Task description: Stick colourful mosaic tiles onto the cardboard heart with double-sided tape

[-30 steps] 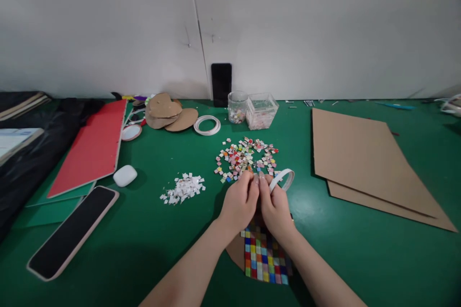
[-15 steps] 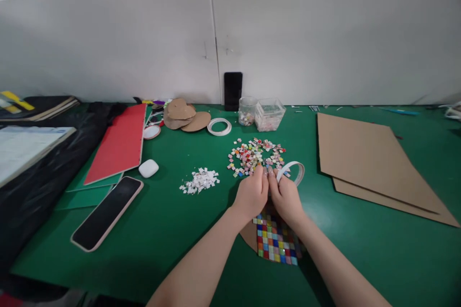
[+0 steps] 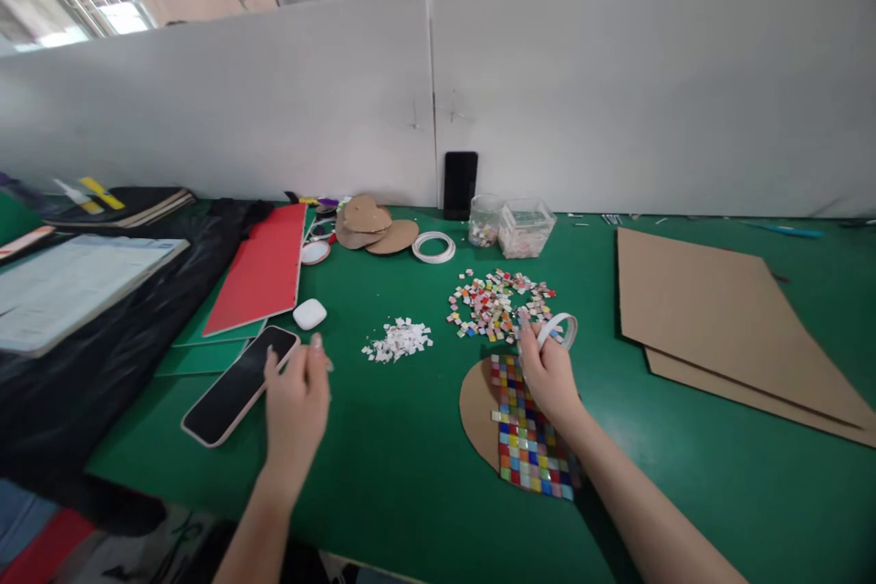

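My right hand [image 3: 551,379] is closed around the near side of a roll of white double-sided tape [image 3: 572,334], above the far part of a round cardboard disc [image 3: 477,411]. Rows of coloured mosaic tiles [image 3: 524,443] cover the disc's right portion; brown cardboard shows bare on its left. My hand and forearm hide some tiles. My left hand [image 3: 297,406] is raised at the right edge of a phone [image 3: 236,392], its thumb and fingers apart; I cannot tell if it touches the phone. Beyond my right hand lies a loose spread of mosaic tiles [image 3: 489,303].
White paper scraps [image 3: 398,340] lie between my hands. Behind stand a clear cup [image 3: 484,224], a clear box [image 3: 526,228] and an upright black phone [image 3: 460,185]. Cardboard sheets [image 3: 725,319] lie right; a red board [image 3: 264,269] and white case [image 3: 310,314] are left.
My left hand has left my right hand and moved left to beside the phone. The right hand still holds the tape roll. More of the disc shows, and the view has shifted.
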`<state>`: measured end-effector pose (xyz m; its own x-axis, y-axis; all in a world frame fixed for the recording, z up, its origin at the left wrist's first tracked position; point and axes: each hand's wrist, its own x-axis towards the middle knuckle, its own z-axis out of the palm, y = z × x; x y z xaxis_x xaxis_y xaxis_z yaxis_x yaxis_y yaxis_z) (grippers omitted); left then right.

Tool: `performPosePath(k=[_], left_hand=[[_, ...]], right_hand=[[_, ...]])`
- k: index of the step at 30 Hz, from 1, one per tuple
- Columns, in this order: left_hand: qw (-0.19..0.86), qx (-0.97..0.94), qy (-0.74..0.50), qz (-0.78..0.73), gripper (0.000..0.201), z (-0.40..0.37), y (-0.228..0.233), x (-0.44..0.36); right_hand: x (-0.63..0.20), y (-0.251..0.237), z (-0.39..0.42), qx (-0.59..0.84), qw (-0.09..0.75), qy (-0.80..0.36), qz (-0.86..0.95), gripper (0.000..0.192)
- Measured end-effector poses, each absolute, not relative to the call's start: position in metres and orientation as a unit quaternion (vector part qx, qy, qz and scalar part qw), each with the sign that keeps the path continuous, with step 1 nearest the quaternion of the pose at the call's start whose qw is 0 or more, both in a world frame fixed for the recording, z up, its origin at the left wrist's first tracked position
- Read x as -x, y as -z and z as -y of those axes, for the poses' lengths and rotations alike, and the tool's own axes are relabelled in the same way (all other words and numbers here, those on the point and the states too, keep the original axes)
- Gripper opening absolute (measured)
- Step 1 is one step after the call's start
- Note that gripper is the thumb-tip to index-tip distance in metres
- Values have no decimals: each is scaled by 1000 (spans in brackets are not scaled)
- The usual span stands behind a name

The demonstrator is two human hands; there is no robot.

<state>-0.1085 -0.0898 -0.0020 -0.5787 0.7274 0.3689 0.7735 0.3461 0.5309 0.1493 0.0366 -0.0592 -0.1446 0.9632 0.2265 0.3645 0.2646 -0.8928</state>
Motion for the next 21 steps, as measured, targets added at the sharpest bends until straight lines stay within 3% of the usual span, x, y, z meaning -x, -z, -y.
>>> performPosePath(k=[8, 16, 21], left_hand=[[-26, 431, 283, 857, 34, 119, 16, 168], [17, 527, 298, 796, 30, 95, 0, 119], [-169, 657, 305, 668, 20, 56, -6, 31]], right_hand=[[-149, 58, -34, 513, 396, -388, 655, 34], [-151, 58, -35, 510, 410, -381, 653, 36], [-148, 53, -24, 453, 410, -379, 694, 34]])
